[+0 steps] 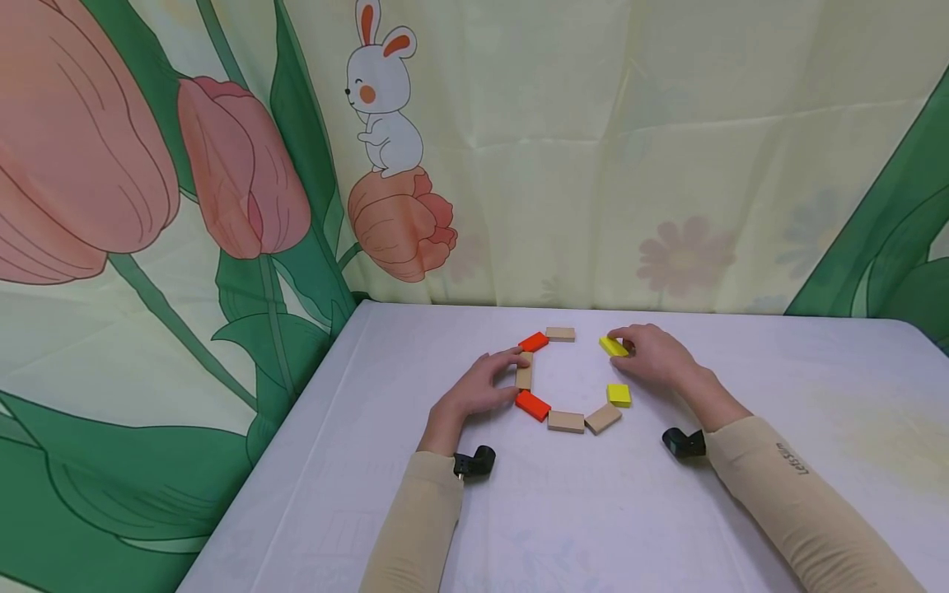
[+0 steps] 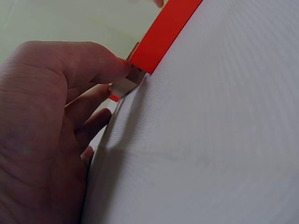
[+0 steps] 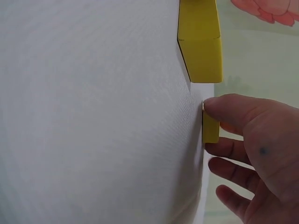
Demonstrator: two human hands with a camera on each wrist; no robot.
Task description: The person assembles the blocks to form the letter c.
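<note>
Several red, yellow and plain wooden blocks lie in a broken ring on the table. At the ring's left side my left hand (image 1: 485, 383) holds a plain wooden block (image 1: 525, 372) between thumb and fingers. The thumb lies by the near red block (image 1: 532, 405), and the fingertips are close to the far red block (image 1: 533, 342). On the far right of the ring my right hand (image 1: 652, 354) pinches a yellow block (image 1: 611, 346) by its ends. Another yellow block (image 3: 201, 56) looms large in the right wrist view, apart from the fingers.
Plain blocks continue the ring: one at the back (image 1: 560, 334), one at the front (image 1: 566, 422) and a slanted one (image 1: 603, 418) beside the near yellow block. A white cloth covers the table (image 1: 563, 511). A printed curtain (image 1: 556, 165) hangs behind it.
</note>
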